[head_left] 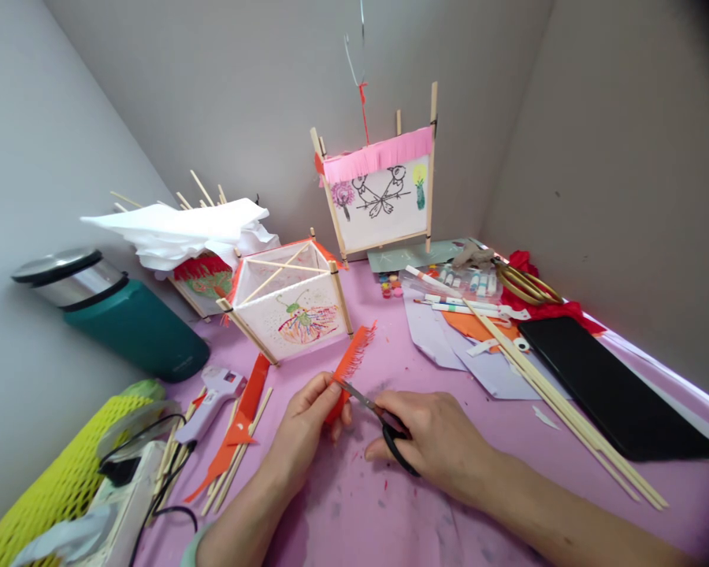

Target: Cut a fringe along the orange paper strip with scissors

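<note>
My left hand (313,417) pinches a strip of orange-red paper (354,353) whose upper part is cut into a fringe along its right edge. In my right hand (431,433) are black-handled scissors (397,449), their blades at the strip beside my left fingertips. Just beyond the hands stands a lantern (300,315) with a wooden stick frame, orange trim and a drawn butterfly. Farther back a lantern with pink fringe and two drawn birds (384,201) hangs from a red cord.
At the left are a teal bottle (139,323), a purple glue gun (209,402), orange paper scraps (233,441), a power strip (127,504) and yellow netting (64,465). The right side holds wooden sticks (543,386), a black tablet-like slab (608,386), markers (466,307) and lilac paper (496,366).
</note>
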`<state>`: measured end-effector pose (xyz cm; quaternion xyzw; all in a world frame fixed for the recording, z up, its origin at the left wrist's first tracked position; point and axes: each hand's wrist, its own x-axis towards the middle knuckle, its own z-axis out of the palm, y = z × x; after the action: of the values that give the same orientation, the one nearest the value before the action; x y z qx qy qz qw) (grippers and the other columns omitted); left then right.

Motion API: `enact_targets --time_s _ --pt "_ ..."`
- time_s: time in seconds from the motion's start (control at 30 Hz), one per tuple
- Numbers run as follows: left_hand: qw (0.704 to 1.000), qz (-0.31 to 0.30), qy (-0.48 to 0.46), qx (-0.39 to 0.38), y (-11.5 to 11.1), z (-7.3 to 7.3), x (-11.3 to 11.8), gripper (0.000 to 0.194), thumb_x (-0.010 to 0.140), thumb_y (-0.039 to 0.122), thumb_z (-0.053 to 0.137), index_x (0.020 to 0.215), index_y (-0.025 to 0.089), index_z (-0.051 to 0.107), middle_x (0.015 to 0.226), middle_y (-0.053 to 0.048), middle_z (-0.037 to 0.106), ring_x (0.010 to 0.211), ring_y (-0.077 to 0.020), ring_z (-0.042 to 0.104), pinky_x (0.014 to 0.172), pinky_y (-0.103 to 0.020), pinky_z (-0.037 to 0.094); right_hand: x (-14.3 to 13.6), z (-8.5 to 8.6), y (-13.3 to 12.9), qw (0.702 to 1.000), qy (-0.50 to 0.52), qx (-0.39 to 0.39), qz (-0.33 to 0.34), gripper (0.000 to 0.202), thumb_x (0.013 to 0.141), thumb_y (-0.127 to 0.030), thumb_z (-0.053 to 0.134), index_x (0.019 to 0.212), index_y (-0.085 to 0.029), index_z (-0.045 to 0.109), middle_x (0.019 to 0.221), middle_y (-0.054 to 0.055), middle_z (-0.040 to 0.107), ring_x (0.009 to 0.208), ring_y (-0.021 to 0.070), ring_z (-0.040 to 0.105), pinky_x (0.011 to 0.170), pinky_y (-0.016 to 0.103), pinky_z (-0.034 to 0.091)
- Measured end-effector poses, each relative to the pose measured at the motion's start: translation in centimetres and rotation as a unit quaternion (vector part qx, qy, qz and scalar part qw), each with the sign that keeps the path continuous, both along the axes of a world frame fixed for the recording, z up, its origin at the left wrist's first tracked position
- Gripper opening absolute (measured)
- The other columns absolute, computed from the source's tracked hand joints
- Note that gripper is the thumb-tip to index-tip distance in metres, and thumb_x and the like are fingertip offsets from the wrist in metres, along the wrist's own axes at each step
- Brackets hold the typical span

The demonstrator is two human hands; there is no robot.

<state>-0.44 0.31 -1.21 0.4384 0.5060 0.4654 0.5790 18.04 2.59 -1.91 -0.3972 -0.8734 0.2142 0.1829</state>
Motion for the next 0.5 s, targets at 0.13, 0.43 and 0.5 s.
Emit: enact_targets --time_s 0.13,0.43,0.5 --pt "1.000 -0.011 0.028 -0.005 -0.06 0.14 0.18 0.025 0.084 0.039 0.053 0.073 0.017 0.052 0.060 0.002 0.056 0.046 -0.0079 0.042 0.045 -0.019 0.032 -0.05 0.09 0.04 1.000 0.014 -0.001 0.001 0.031 0.079 -0.053 0.058 0.082 -0.022 0.055 0.069 -0.003 0.061 0.060 0.0132 0.054 0.055 0.022 0.031" --pt "0.999 -0.032 0.013 -0.016 -0.16 -0.21 0.14 0.025 0.087 0.039 0.050 0.076 0.016 0.053 0.060 0.002 0.055 0.045 -0.0066 0.041 0.044 -0.018 0.031 -0.05 0.27 -0.12 1.000 0.010 0.000 0.004 0.027 0.083 -0.049 0.053 0.082 -0.022 0.055 0.071 -0.001 0.061 0.061 0.0135 0.053 0.056 0.023 0.032" --pt "0.999 -0.027 0.007 -0.021 -0.15 -0.31 0.08 0.026 0.087 0.040 0.050 0.077 0.016 0.054 0.059 0.002 0.055 0.044 -0.0067 0.040 0.043 -0.018 0.030 -0.11 0.22 -0.16 1.000 0.013 -0.002 0.005 0.027 0.083 -0.048 0.053 0.082 -0.022 0.055 0.072 -0.001 0.062 0.061 0.0134 0.053 0.057 0.022 0.033"
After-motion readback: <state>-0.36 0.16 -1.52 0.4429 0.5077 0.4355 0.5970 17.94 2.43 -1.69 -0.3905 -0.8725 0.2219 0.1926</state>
